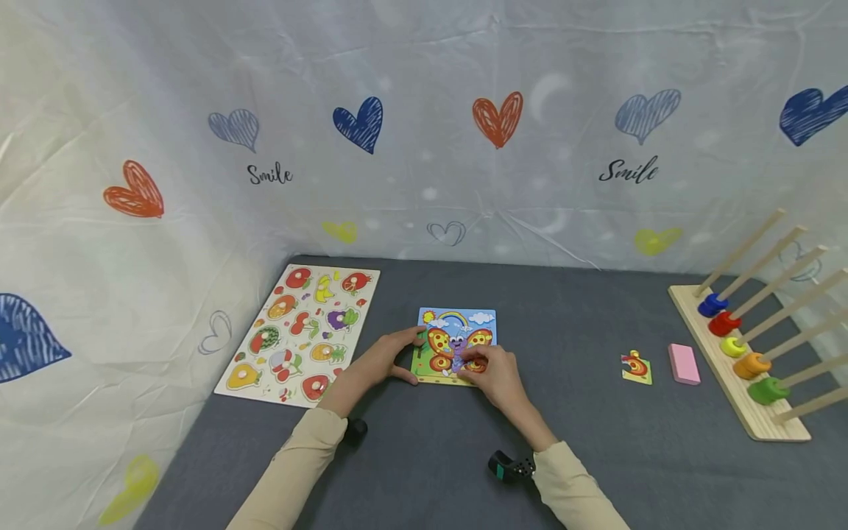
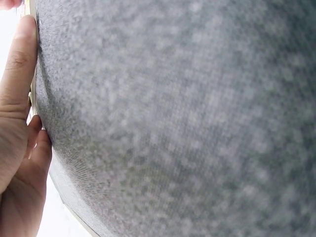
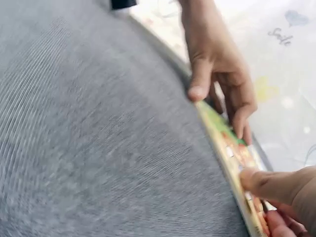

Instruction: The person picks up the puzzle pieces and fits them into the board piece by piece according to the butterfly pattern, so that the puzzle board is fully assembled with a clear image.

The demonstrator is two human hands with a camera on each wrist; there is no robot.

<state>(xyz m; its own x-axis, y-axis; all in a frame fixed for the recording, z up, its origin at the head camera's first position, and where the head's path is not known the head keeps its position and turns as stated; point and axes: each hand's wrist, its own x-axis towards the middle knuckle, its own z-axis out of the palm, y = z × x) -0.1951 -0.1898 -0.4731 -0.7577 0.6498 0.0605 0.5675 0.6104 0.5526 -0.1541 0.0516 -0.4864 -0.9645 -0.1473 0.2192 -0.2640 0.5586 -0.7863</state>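
Note:
A small butterfly jigsaw board point(image 1: 457, 322) lies flat on the grey table, with a rainbow and clouds along its far side. My left hand point(image 1: 387, 353) rests at the board's left side, thumb near the front corner and fingers along the edge. Over the lower right part, my right hand point(image 1: 495, 374) pinches a puzzle piece point(image 1: 475, 366) between thumb and bent fingers, low against the board. That piece is mostly covered by the fingers. The right wrist view shows the right thumb point(image 3: 259, 181) on the picture and the left hand point(image 3: 217, 74) at the far corner.
A loose puzzle piece point(image 1: 637, 367) with an orange swirl lies to the right, beside a pink block point(image 1: 684, 364). Farther right stands a wooden peg rack point(image 1: 735, 368) with coloured rings and tall slanting pegs. A fruit puzzle board point(image 1: 301, 294) lies at the left.

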